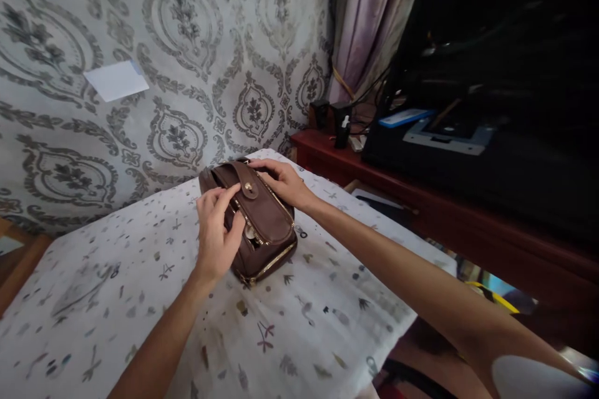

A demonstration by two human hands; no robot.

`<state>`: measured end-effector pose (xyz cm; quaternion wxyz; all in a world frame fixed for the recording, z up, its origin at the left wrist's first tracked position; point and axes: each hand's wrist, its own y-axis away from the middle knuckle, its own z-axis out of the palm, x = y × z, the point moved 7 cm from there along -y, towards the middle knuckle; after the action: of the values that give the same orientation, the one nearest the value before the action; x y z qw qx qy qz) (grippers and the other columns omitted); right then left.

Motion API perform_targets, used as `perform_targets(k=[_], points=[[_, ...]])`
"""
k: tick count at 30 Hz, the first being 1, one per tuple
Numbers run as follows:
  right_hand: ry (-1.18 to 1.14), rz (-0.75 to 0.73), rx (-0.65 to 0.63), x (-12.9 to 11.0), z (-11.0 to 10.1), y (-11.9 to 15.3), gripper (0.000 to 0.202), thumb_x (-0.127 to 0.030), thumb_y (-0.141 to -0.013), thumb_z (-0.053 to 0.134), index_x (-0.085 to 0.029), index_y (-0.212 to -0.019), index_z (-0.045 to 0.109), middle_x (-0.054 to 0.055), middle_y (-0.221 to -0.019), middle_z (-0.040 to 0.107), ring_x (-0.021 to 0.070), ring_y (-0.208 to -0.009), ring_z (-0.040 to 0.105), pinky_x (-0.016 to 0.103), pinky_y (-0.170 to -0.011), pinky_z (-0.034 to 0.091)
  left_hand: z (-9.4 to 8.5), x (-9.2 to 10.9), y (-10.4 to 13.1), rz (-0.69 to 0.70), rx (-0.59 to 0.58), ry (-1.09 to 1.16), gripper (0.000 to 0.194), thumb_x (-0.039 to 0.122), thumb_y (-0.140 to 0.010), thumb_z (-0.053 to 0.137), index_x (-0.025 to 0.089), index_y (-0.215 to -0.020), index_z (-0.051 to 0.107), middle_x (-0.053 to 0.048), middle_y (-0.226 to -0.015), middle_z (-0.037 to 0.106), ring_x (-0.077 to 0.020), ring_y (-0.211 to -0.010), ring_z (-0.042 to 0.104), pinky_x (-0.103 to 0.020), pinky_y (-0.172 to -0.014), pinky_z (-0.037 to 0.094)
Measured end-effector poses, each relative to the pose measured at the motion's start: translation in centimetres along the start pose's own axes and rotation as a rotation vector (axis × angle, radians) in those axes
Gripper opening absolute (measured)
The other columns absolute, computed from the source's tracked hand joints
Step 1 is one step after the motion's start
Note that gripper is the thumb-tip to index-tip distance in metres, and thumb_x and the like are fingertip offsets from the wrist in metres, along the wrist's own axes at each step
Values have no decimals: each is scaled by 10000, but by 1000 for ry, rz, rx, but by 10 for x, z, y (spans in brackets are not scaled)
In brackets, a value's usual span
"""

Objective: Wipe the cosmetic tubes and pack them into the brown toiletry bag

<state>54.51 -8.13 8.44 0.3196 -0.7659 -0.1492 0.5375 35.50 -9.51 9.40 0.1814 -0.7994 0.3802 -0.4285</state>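
Observation:
A brown leather bag (276, 215) with gold zips lies on the patterned tablecloth. Its strap flap (248, 184) has a round gold stud. The zip on the near left side is partly undone, and something pale shows in the gap. My left hand (219, 224) holds the bag's left side, index finger by the stud and thumb near the gap; its other fingertips are partly hidden. Across the bag's far right edge, my right hand (283, 182) grips the top, with fingers towards the strap's far end.
A white printed cloth (154, 299) covers the table, which meets a patterned wall (182, 43) with a white paper (116, 80) on it. To the right stands a dark red cabinet (322, 146) with a large black screen (505, 75), a small dark bottle (343, 133) and cables.

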Motion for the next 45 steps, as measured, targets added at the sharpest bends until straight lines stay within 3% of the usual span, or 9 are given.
perform_targets(k=[5, 11, 19, 27, 32, 39, 45], points=[[16, 41, -6, -6, 1, 4, 391, -546, -918, 564, -246, -1080, 755, 77, -1291, 700, 262, -1280, 591, 420, -1116, 391, 2, 6, 6, 43, 10, 6, 375, 334, -962, 457, 260, -1310, 577, -93, -1241, 556, -270, -1333, 400, -486, -1166, 293], [-23, 72, 19, -7, -1, 7, 426, -578, -924, 539, -255, -1105, 749, 67, -1321, 684, 258, -1310, 567, 420, -1143, 361, 10, 7, 12, 32, 7, -59, 665, 465, -834, 671, 270, -1428, 447, -122, -1416, 434, -321, -1414, 332, -535, -1181, 279], [-187, 196, 85, 10, -3, 16, 472, -591, -870, 615, -248, -1175, 728, 73, -1352, 665, 267, -1305, 563, 435, -1162, 340, 11, 3, 13, 97, -211, -172, 899, 554, -765, 736, 304, -1523, 320, -141, -1514, 390, -381, -1481, 249, -609, -1167, 268], [-330, 263, 87, 13, -1, 20, 399, -532, -834, 676, -262, -1115, 759, 58, -1394, 636, 266, -1377, 495, 436, -1202, 266, 14, 1, 14, 174, -65, -208, 983, 528, -750, 767, 287, -1550, 249, -164, -1561, 375, -383, -1483, 287, -603, -1171, 277], [-271, 251, 70, 15, -1, 20, 332, -509, -843, 666, -246, -1007, 783, 85, -1443, 591, 285, -1364, 511, 461, -1183, 284, 16, 0, 13, 180, -81, -221, 990, 557, -748, 757, 275, -1552, 253, -178, -1568, 373, -391, -1478, 300, -611, -1159, 287], [-59, 142, -57, 7, -1, 9, 251, -433, -859, 649, -267, -961, 806, 64, -1338, 673, 293, -1341, 530, 467, -1162, 313, 14, 0, 12, 172, -77, -219, 969, 584, -741, 752, 253, -1535, 306, -185, -1539, 409, -396, -1470, 312, -606, -1166, 274], [-119, 153, -114, 3, 2, 10, 254, -432, -860, 660, -269, -983, 812, 63, -1420, 611, 301, -1393, 472, 464, -1169, 306, 14, 0, 12, 171, -87, -232, 965, 580, -741, 753, 251, -1533, 309, -185, -1528, 414, -394, -1462, 322, -607, -1156, 293]])
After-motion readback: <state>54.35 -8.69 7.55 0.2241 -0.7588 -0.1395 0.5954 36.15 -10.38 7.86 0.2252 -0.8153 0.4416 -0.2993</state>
